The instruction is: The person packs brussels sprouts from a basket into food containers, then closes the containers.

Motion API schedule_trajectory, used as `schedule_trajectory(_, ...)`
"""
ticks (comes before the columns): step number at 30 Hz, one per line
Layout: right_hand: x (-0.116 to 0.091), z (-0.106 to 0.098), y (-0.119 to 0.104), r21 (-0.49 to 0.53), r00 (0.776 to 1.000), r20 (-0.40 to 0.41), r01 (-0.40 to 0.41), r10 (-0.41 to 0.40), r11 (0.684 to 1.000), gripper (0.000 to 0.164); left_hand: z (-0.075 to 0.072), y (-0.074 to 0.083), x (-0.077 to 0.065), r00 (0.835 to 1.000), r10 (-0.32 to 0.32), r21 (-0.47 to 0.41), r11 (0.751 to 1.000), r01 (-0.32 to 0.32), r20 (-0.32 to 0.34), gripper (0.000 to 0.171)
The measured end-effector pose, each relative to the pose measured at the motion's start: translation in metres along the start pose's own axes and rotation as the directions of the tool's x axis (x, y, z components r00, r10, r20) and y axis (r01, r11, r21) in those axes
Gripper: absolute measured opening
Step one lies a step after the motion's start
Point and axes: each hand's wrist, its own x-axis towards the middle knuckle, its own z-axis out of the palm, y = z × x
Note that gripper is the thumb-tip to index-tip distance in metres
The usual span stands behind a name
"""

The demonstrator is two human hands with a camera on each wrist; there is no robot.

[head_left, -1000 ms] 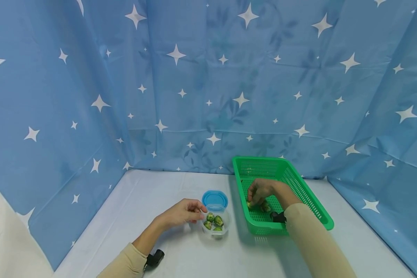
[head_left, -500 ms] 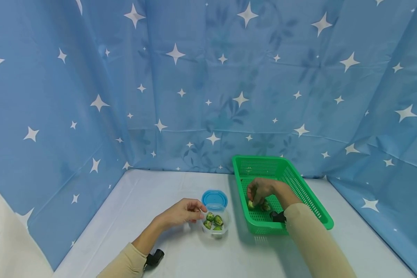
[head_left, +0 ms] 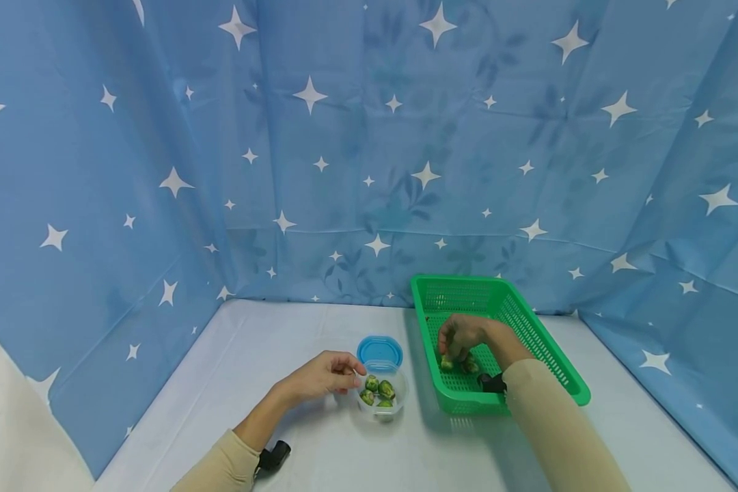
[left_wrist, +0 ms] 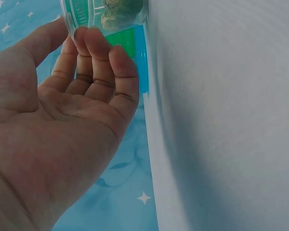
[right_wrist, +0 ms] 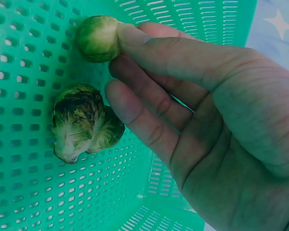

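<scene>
In the head view my left hand (head_left: pixel 329 376) is at the left rim of a small clear plastic container (head_left: pixel 400 403). Its thumb and fingers pinch that rim, as the left wrist view also shows. Several Brussels sprouts (head_left: pixel 386 390) lie inside the container. Over on the right, my right hand (head_left: pixel 464 335) reaches down into a green plastic basket (head_left: pixel 568 372). Between thumb and forefinger it pinches a Brussels sprout (right_wrist: pixel 98 39), seen best in the right wrist view. Two more sprouts lie on the basket floor below the fingers, one with a dark, browned side (right_wrist: pixel 77 120).
A blue round lid (head_left: pixel 380 351) lies on the white-covered table (head_left: pixel 283 328), just behind the container. The basket stands to the right, near a blue star-patterned curtain (head_left: pixel 344 205) that hangs around the back and sides.
The sprout at my right fingertips has shifted and turned slightly within the basket. My left hand and the container have stayed in place.
</scene>
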Motion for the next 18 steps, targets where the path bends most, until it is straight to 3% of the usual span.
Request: schedule_trajectory(18,-0.0032,0.0,0.0004,-0.007,1.0,-0.024,0.019,-0.019,1.0,0.007,-0.0005,-0.0009,0.0002,1.0,-0.005,0.002,1.0,0.005,-0.005,0.025)
